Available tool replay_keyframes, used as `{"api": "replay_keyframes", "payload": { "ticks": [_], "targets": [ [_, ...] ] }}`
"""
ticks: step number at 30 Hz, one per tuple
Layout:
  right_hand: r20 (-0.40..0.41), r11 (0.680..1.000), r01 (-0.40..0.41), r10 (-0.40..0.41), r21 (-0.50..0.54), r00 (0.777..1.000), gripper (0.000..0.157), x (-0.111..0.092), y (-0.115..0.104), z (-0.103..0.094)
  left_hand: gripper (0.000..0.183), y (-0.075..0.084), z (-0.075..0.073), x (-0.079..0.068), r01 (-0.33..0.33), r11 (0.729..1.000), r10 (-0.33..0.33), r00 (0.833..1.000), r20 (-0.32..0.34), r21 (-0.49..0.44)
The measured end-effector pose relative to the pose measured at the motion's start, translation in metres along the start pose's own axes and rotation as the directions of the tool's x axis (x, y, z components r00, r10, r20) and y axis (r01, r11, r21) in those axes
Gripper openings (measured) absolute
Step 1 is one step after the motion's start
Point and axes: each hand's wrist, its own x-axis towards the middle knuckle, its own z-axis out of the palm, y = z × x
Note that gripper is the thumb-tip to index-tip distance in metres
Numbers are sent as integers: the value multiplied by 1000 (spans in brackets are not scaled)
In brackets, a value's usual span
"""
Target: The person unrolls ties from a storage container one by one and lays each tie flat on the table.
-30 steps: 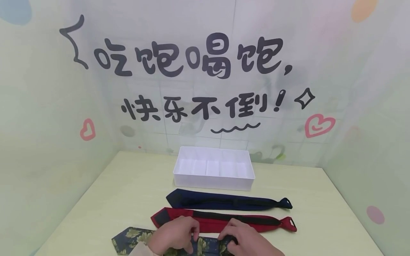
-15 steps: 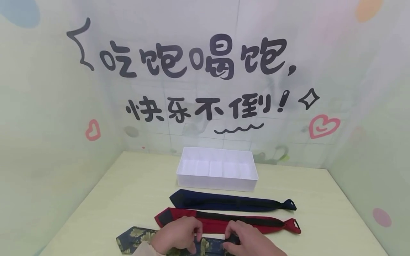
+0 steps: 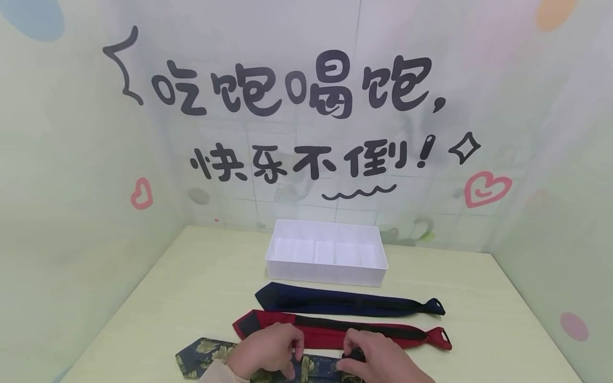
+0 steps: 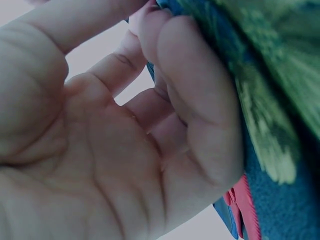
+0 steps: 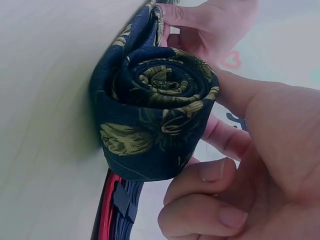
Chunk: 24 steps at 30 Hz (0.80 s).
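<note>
A dark blue necktie with golden flowers lies across the front of the table, its pointed wide end at the left. Its other end is wound into a snug roll, which shows its spiral in the right wrist view. My right hand grips this roll with thumb and curled fingers. Farther left along the same tie, my left hand pinches the fabric, its other fingers bent against the cloth in the left wrist view. Just beyond both hands is a red necktie, partly covered by them.
A navy necktie lies behind the red one, back side up. Behind that stands a white box with compartments. Printed curtains enclose the pale table at the back and sides.
The whole head view has shifted a little, so things appear farther right. My right hand has edged slightly rightward with the roll; the left keeps its hold.
</note>
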Motion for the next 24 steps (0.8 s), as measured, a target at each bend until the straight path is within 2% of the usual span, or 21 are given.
{"api": "replay_keyframes", "payload": {
  "ticks": [7, 11, 16, 21, 24],
  "targets": [
    [-15, 998, -11, 10, -60, 1000, 25, 1, 1, -2, 31, -29, 9, 21, -42, 997, 44, 999, 28, -58],
    [-23, 998, -45, 44, -53, 999, 26, 1, 0, -3, 29, -41, 10, 30, -63, 992, 70, 996, 59, -106],
    [-12, 995, -94, 94, -33, 996, 21, 1, -2, -7, 28, -45, 10, 33, -75, 991, 83, 994, 68, -108],
    [16, 997, -45, 46, -54, 999, 8, 1, -1, -11, 29, -43, 10, 33, -69, 992, 76, 995, 63, -101],
    [31, 997, -21, 23, -71, 999, 8, 0, 1, -13, 29, -43, 9, 32, -73, 991, 80, 995, 60, -109]
  ]
}}
